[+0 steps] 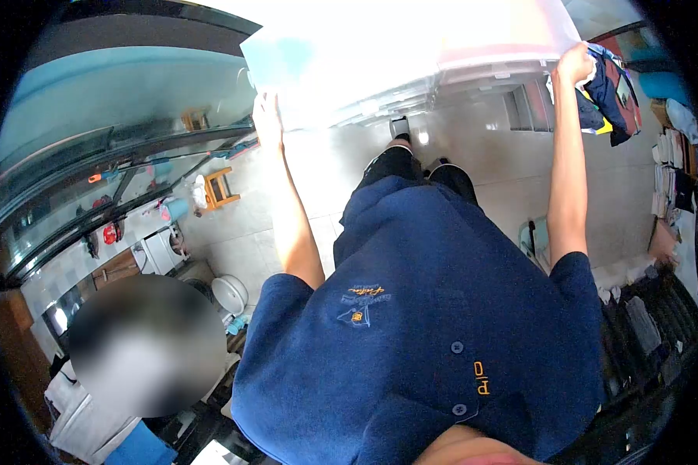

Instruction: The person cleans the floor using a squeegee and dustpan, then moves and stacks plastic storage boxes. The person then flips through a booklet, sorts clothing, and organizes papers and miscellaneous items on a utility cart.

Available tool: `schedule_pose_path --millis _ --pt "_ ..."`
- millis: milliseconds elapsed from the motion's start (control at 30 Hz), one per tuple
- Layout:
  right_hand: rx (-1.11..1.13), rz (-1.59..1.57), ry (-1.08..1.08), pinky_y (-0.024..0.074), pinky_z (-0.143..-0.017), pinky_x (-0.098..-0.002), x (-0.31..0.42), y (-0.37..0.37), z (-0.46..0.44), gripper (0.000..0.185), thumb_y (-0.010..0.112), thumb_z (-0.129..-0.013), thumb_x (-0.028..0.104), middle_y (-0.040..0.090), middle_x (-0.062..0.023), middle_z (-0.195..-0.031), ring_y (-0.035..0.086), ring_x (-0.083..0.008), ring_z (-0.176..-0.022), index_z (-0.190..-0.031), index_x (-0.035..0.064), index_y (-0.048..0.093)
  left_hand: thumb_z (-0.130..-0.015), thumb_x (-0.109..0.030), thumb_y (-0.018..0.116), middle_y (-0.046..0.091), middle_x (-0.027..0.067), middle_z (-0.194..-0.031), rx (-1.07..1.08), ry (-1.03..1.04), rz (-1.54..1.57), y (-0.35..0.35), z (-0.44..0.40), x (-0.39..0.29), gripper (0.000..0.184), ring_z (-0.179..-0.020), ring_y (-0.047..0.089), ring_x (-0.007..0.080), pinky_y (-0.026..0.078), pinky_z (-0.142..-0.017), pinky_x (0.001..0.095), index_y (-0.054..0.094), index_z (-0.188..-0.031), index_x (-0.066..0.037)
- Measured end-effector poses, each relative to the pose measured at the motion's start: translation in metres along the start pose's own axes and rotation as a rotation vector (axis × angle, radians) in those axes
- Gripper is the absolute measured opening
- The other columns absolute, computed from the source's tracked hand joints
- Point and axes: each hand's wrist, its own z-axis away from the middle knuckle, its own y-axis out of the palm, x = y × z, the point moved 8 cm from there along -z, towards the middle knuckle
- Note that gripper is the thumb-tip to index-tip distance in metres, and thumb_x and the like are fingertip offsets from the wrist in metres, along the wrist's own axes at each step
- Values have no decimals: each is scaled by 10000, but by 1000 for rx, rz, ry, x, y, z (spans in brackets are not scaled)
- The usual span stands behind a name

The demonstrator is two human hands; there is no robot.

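Note:
A large, overexposed white thing (380,46), broad and flat-topped, spans the top of the view; its exact kind is washed out. At its left edge is my left hand (267,122), fingers bent up against the side and seemingly gripping it. Out at the right corner, my right hand (574,63) is closed around the edge. Dark and colourful clothes (614,97) hang just beside that hand. Glare hides much of the fingertips on the left.
Pale tiles (310,186) cover the floor. An orange stool (221,188) stands left, near glass panels (132,101). Another person (147,349), blurred, is at lower left by a white round basin (230,294). Folded cloth stacks (663,170) and dark hanging garments (651,325) line the right.

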Motion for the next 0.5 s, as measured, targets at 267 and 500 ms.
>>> schedule_pose_path --millis 267,500 --pt "-87 -58 -29 458 -678 -419 -7 7 -7 454 578 -823 298 633 -217 -720 596 -289 -674 -668 -128 542 -905 -324 524 582 129 -1096 68 -90 94 2 -9 -6 453 -995 529 183 389 -893 308 541 -1151 56" --pt "23 -94 -181 420 -738 -423 -9 23 -10 479 477 -916 356 609 -229 -790 567 -333 -775 -832 -105 572 -885 -362 561 607 127 -1008 44 -35 122 -4 -25 3 462 -895 550 184 431 -810 306 572 -1082 55"
